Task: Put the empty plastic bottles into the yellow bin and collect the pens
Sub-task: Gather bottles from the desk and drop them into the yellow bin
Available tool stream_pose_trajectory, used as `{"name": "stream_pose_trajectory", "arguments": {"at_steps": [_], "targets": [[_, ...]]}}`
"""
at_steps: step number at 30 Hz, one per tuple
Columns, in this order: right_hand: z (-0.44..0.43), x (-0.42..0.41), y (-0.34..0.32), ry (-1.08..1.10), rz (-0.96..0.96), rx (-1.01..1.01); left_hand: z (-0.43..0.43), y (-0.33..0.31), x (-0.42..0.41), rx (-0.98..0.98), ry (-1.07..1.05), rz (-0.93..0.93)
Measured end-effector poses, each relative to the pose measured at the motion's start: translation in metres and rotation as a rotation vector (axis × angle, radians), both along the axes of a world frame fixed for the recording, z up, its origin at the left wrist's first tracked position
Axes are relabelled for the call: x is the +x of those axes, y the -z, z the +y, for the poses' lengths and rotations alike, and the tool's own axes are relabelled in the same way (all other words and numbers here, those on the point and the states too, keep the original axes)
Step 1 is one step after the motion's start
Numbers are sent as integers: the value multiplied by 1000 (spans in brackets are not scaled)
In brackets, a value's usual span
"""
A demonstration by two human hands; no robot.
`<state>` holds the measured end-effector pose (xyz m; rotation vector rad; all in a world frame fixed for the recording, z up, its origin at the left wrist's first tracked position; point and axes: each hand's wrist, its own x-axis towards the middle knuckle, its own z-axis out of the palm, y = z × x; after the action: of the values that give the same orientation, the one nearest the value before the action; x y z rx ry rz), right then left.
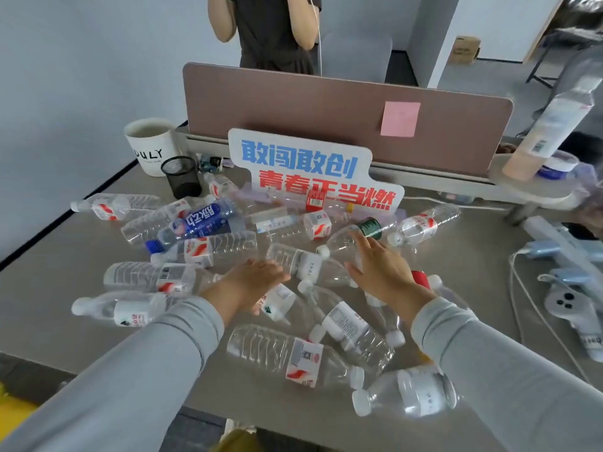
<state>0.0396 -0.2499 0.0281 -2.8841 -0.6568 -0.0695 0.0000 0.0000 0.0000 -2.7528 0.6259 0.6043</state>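
Head view: both hands [319, 275] spread flat over bottles [208, 246] littering grey desk [49, 278], brown partition [326, 109] behind

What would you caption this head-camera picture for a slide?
Two bare hands, left hand and right hand, reach over a desk strewn with empty plastic bottles.

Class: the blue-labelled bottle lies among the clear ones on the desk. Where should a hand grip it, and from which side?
Grip the blue-labelled bottle around its labelled middle, coming from above. It lies on its side atop neighbouring bottles, so its upper side is probably the only clear approach.
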Motion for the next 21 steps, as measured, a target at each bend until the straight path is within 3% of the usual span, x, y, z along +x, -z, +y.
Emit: {"name": "stream_pose_trajectory", "arguments": {"at_steps": [13, 16, 21], "targets": [[-7, -14, 22, 20, 50, -34, 12, 28, -11, -107, 16, -205], [-7, -16, 21, 13, 65, -17, 21, 19, -17, -195, 3, -255], [-8, -26, 24, -41, 149, -48, 48, 0, -28, -387, 58, -493]]}}
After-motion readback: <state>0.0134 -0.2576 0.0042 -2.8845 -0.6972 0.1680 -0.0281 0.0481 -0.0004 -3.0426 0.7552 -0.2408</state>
